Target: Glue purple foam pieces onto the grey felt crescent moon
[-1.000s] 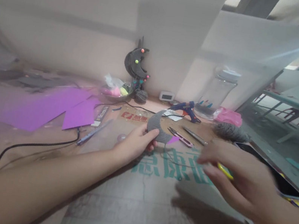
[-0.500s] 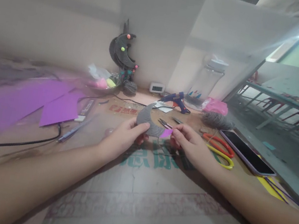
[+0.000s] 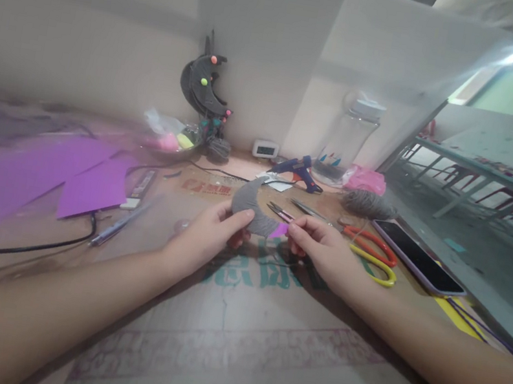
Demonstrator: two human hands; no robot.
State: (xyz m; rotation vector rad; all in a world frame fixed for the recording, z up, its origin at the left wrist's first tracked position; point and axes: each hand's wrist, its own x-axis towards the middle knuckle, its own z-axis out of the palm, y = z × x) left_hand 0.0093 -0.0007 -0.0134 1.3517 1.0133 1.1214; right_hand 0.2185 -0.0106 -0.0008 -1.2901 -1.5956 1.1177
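Note:
A crescent moon (image 3: pixel 251 203) wrapped in grey yarn is held above the cardboard-covered table. My left hand (image 3: pixel 218 228) grips its lower left curve, thumb on top and fingers beneath. At the right tip of the crescent, a short stretch of purple paper shows bare of yarn. My right hand (image 3: pixel 314 244) is closed at that tip, its thumb and index finger pinched together. Whether a yarn strand lies in the pinch is too small to see. Small thread snips (image 3: pixel 280 212) lie just behind the crescent.
Orange-and-yellow-handled scissors (image 3: pixel 376 255), a phone (image 3: pixel 417 257) and a grey yarn ball (image 3: pixel 366 204) lie at right. Behind stand a blue glue gun (image 3: pixel 300 172), a clear bottle (image 3: pixel 347 142) and a finished-looking dark crescent ornament (image 3: pixel 201 86). Purple paper (image 3: pixel 94 191) and a pen (image 3: pixel 115 227) lie left.
The whole view has shifted slightly, so the background sits a little further left. My right hand has moved slightly at the crescent's purple tip; the left keeps its grip.

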